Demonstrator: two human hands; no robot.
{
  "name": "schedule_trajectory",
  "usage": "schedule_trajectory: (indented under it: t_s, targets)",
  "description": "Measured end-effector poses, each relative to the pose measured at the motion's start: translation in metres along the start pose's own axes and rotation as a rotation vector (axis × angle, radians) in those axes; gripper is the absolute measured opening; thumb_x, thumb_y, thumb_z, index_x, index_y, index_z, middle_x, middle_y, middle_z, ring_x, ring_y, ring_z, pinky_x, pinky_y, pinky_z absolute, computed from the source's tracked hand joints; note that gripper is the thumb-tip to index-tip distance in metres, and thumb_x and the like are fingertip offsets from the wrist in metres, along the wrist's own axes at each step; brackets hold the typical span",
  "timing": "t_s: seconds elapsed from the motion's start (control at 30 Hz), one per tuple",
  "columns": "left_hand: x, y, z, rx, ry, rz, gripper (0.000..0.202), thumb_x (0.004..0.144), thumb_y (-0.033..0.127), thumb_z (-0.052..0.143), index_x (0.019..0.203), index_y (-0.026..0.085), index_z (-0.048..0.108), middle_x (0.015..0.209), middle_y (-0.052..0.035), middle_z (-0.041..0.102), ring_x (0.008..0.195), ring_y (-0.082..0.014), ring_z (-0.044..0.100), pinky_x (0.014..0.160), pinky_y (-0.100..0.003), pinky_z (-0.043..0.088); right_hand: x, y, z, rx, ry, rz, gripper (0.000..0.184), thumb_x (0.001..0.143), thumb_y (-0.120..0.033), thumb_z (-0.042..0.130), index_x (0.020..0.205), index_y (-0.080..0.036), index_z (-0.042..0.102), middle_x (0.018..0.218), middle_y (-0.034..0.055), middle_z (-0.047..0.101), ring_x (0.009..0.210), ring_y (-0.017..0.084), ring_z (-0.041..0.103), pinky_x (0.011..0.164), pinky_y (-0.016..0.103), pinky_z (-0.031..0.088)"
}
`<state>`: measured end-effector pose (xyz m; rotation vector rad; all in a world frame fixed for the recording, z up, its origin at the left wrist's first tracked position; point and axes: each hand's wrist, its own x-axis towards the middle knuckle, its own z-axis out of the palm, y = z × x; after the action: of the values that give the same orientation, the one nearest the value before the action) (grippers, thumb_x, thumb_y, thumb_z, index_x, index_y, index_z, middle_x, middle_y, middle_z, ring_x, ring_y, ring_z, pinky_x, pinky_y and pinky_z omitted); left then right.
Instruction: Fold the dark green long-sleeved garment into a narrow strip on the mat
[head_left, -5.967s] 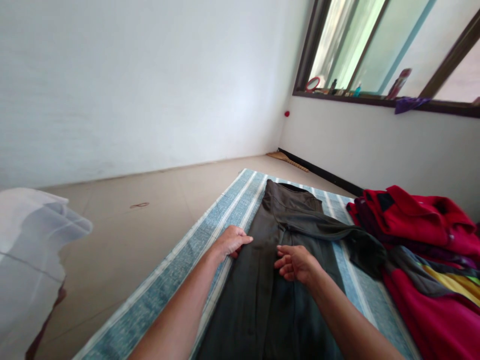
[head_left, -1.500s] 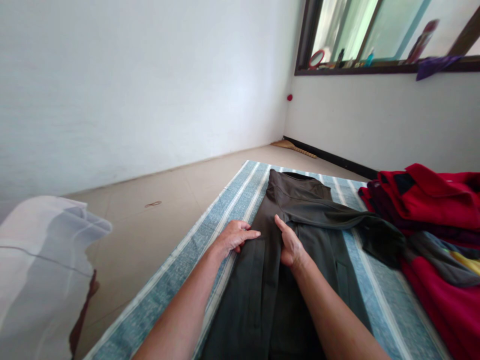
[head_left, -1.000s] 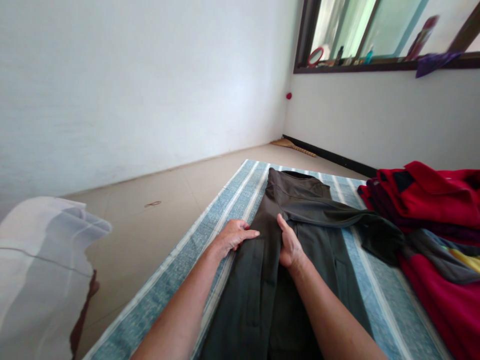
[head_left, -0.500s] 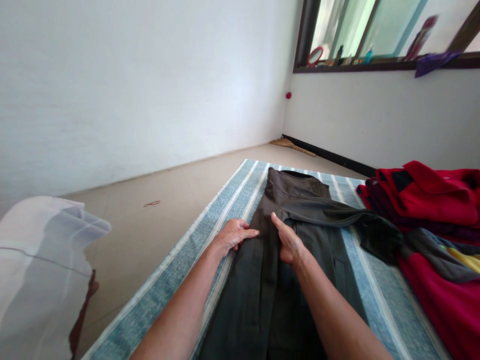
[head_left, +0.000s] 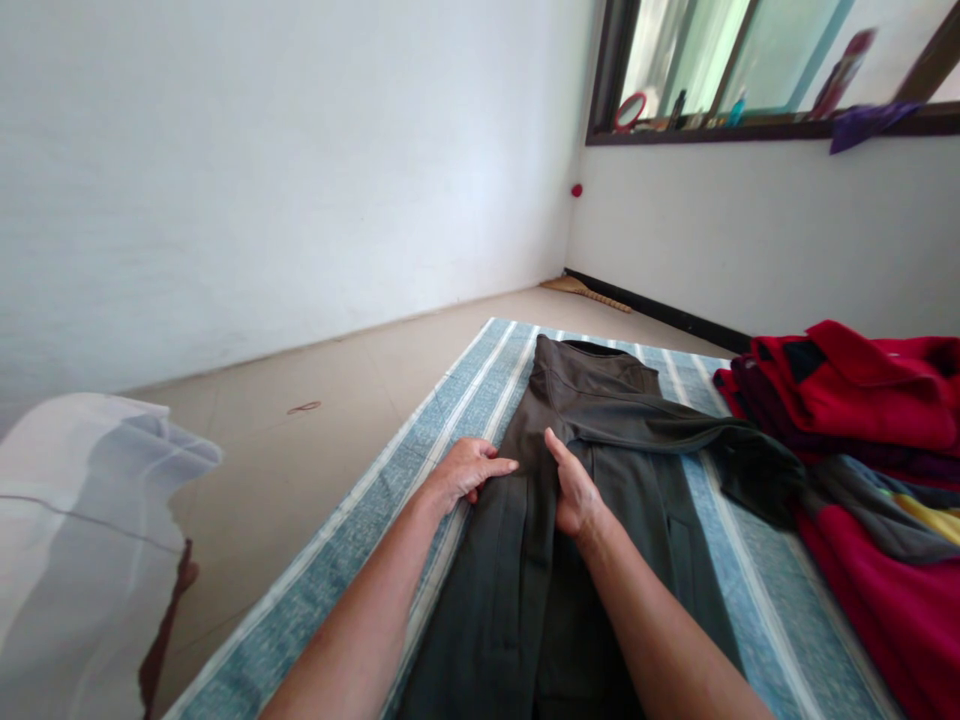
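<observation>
A long dark olive garment (head_left: 600, 385) lies flat on a blue-and-white striped mat (head_left: 465, 390), with a sleeve-like length folded across to the right, ending in a darker end (head_left: 754, 475). My left hand (head_left: 469, 472) rests palm down on the garment's left edge, fingers together and pointing right. My right hand (head_left: 576, 490) stands on its edge on the garment's middle, fingers pointing away from me. Neither hand grips the cloth. The garment's lower end runs out of view beneath my forearms.
A pile of red and dark clothes (head_left: 862, 420) lies on the mat's right side. White cloth (head_left: 82, 540) fills the lower left. Tiled floor (head_left: 300, 380) stretches to the walls. Small items stand on a window sill (head_left: 720, 128) at upper right.
Since the earliest frame, my right hand has turned from palm down onto its edge. Over the last half second, it has settled back onto the cloth. My left hand and the garment have hardly moved.
</observation>
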<state>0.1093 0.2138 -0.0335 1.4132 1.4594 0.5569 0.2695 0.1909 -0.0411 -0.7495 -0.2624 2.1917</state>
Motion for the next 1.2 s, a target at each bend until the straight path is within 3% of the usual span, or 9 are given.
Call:
schedule_trajectory:
  t_s: [0.37,0.6,0.9,1.2]
  targets:
    - [0.000,-0.001,0.000,0.003,-0.029,0.004,0.045,0.057,0.059,0.068,0.063,0.018,0.052,0.047,0.0064,0.045,0.039,-0.0098,0.042,0.034,-0.020,0.029,0.000,0.000,0.002,0.005,0.006,-0.032,0.046,0.095,-0.046,0.035,0.109,-0.014,0.064,0.082,0.0087,0.074,0.078,0.024,0.070,0.080,0.040,0.054]
    - [0.003,-0.004,0.002,0.040,0.017,-0.003,0.041,0.058,0.055,0.067,0.057,0.019,0.047,0.044,0.0073,0.042,0.038,-0.0100,0.041,0.035,-0.021,0.027,-0.001,-0.002,0.001,-0.034,0.040,-0.039,0.045,0.094,-0.045,0.035,0.100,-0.013,0.066,0.079,0.0096,0.073,0.077,0.024,0.069,0.078,0.039,0.054]
    - [0.005,-0.005,0.004,0.059,0.054,0.003,0.034,0.063,0.044,0.067,0.056,0.019,0.045,0.044,0.0075,0.041,0.039,-0.0094,0.039,0.038,-0.021,0.023,0.015,-0.004,-0.007,-0.125,0.352,-0.261,0.005,0.079,-0.019,0.058,0.081,-0.017,0.062,0.068,0.0031,0.070,0.068,0.019,0.067,0.068,0.029,0.052]
    - [0.007,-0.005,0.006,0.107,0.084,0.048,0.032,0.067,0.040,0.060,0.053,0.020,0.039,0.044,0.0075,0.035,0.041,-0.0094,0.035,0.040,-0.022,0.021,0.009,-0.006,-0.005,-0.135,0.399,-0.408,0.012,0.075,-0.009,0.055,0.073,-0.019,0.060,0.060,0.0005,0.068,0.067,0.017,0.067,0.064,0.026,0.052]
